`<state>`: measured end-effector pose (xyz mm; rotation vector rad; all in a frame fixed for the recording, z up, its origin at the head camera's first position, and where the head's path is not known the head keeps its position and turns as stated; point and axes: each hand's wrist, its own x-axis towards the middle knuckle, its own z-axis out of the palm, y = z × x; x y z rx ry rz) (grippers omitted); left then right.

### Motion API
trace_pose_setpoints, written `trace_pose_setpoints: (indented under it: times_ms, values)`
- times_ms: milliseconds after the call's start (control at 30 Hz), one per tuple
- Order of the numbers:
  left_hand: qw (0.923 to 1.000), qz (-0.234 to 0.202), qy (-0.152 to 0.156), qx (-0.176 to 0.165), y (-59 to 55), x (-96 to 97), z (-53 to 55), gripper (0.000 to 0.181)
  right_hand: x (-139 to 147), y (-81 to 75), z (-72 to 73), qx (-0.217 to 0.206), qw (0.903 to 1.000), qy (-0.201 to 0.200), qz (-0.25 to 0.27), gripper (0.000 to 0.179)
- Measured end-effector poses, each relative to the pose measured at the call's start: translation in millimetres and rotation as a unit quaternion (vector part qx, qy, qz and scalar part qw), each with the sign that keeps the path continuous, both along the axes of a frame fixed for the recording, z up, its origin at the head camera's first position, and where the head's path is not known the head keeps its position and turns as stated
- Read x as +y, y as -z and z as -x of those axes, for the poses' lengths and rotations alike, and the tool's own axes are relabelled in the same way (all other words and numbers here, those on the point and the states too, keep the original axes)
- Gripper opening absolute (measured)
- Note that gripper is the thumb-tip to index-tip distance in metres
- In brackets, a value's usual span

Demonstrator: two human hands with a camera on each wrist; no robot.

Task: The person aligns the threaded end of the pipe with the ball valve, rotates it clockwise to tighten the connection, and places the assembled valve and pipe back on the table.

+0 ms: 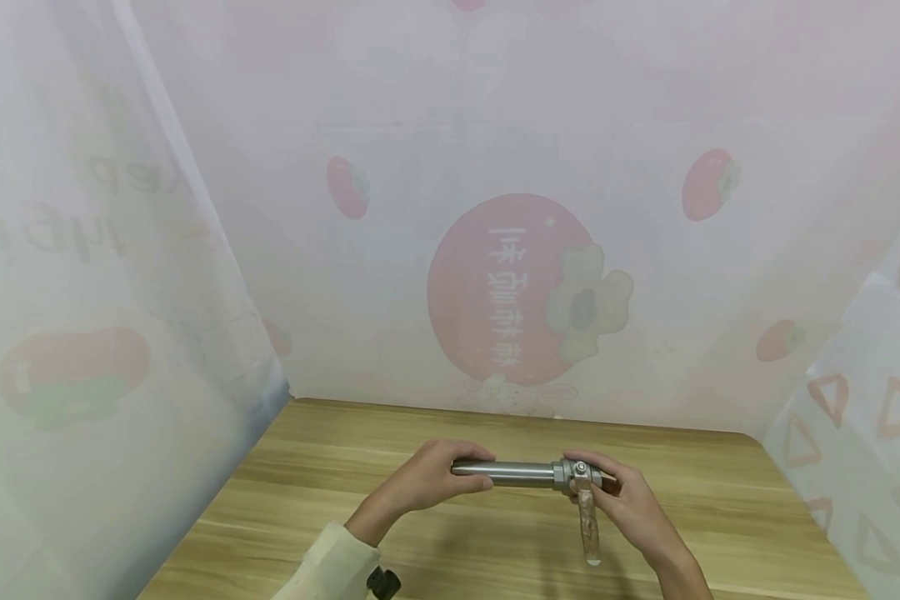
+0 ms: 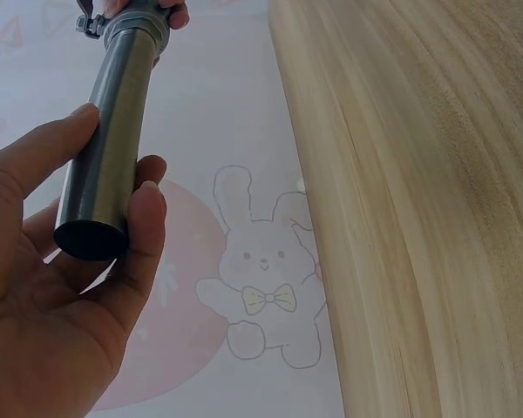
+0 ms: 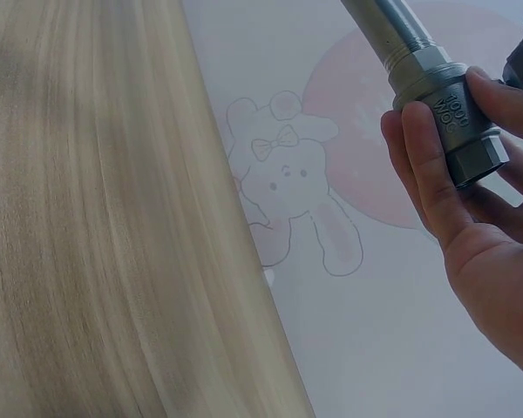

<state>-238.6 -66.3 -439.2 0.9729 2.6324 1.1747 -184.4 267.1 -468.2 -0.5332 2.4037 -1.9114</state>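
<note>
A smooth metal pipe [image 1: 521, 473] is joined at its right end to a ball valve [image 1: 567, 475], and the two are held level above the table. My left hand [image 1: 437, 479] grips the pipe near its free end, thumb on one side and fingers curled on the other. The open end of the pipe [image 2: 113, 148] faces my left palm. My right hand [image 1: 630, 500] holds the valve body [image 3: 460, 122], which bears raised lettering, by its sides. From the valve a lever handle [image 1: 588, 521], covered in crinkled clear wrap, points toward me.
Below the hands lies a wood-grain table [image 1: 330, 467]. Pale printed curtains [image 1: 390, 292] with fruit and rabbit drawings stand along its back edge and both sides. A cream sleeve [image 1: 333, 567] covers the left forearm, with a dark strap piece [image 1: 382, 582] beside it.
</note>
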Motion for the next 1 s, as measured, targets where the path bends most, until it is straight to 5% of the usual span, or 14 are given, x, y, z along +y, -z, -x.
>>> trace_pose_setpoints:
  times_ms: [367, 1000]
  values:
    - [0.9992, -0.017, 0.008, -0.037, -1.1, -0.1, -1.0, 0.035, 0.4, -0.7, 0.1, 0.002, 1.0, -0.002, 0.004, 0.051]
    - [0.9989, -0.024, 0.006, -0.04, -0.6, -1.0, 0.1, 0.032, 0.0, -0.4, 0.2, -0.004, 1.0, 0.001, 0.003, 0.05]
